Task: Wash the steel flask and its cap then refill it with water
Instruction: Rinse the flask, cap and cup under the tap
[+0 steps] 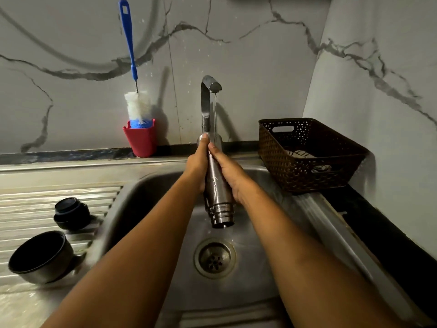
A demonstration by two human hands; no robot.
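Two hands were clasped on the steel flask (217, 185), which was held upside down over the middle of the sink (146, 197), base up beside the tap (208, 95) and open mouth aimed at the drain (214, 258). The left hand (197, 166) was wrapped round the flask's left side and the right hand (228, 176) round its right side. The fingers (203, 147) of both were curled about the body, and nothing else was held.

A thin stream of water (214, 114) was being run from the spout onto the upturned base and the fingertips there. The tilt was judged deliberate. With the neck lowest, rinse water could be shed from inside while the outer wall was rubbed and rinsed. Drops were seen below the mouth.

The cap parts were left out of the wet zone, on the ribbed surface to the left of the sink. A dark stopper (71, 213) was stood near the sink's left rim. A cup-shaped cap (41, 256) was laid on its side toward the left edge of the surface. A bottle brush (132, 67) was parked bristles down in a red holder (142, 138) at the back edge, within reach. A brown basket (307, 181) was set at the back right corner.

Refilling was judged not yet begun, since the flask would first have to be turned upright.
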